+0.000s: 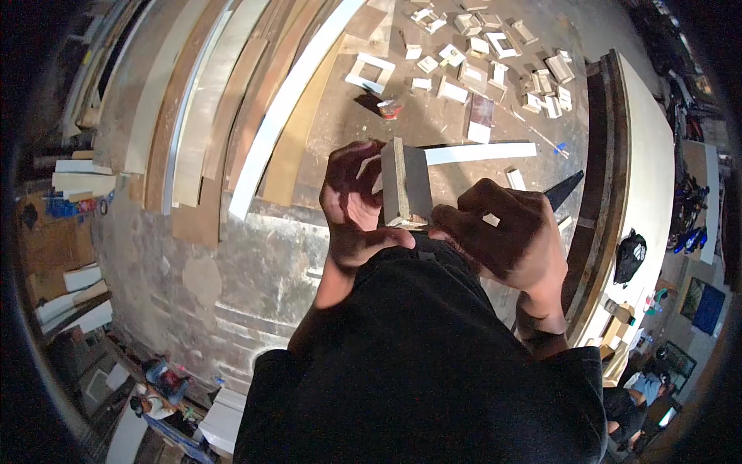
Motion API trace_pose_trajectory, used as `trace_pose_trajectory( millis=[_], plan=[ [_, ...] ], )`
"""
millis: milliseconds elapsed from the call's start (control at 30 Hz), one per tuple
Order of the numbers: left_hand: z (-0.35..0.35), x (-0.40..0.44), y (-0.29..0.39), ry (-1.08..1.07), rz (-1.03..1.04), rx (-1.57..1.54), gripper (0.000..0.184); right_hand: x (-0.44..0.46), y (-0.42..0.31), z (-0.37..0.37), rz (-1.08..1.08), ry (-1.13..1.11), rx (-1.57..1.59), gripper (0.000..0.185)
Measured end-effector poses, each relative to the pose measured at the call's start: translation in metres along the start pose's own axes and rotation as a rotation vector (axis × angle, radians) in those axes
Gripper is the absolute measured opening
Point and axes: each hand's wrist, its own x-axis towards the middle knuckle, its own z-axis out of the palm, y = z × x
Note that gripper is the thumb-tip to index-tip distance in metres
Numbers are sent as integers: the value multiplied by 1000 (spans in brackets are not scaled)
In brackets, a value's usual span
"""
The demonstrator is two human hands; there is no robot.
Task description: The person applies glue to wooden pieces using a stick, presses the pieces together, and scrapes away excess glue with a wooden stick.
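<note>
Black shirt (417,363) nearest; just past it, a wooden piece (416,185) sits in my half-curled left hand (352,203), while my right hand (514,232), fingers bent, is at its lower corner, grasp unclear. It looks unfinished; beyond, several small wooden frames (477,46) seem already joined, long boards (282,116) unused.

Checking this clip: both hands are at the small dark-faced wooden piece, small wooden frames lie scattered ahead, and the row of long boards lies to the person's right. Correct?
Not quite: in the head view, the row of long boards lies to the person's left. The rest stands.
</note>
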Motion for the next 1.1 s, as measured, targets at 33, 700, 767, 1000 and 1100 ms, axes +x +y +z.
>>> trace_pose_trajectory(
  millis=[33,700,767,1000,1100],
  plan=[
    [2,0,1,20,-26,-29,117,-1,-1,-2,25,-11,-30,11],
    [5,3,11,15,-73,-83,110,6,-1,5,-69,66,14,21],
    [7,3,12,26,-63,-92,110,8,-1,8,-108,125,48,29],
    [14,1,13,87,-136,-212,109,9,-2,9,-81,160,250,35],
    [18,0,15,117,-218,-285,107,5,-1,7,-39,88,327,30]
  ],
)
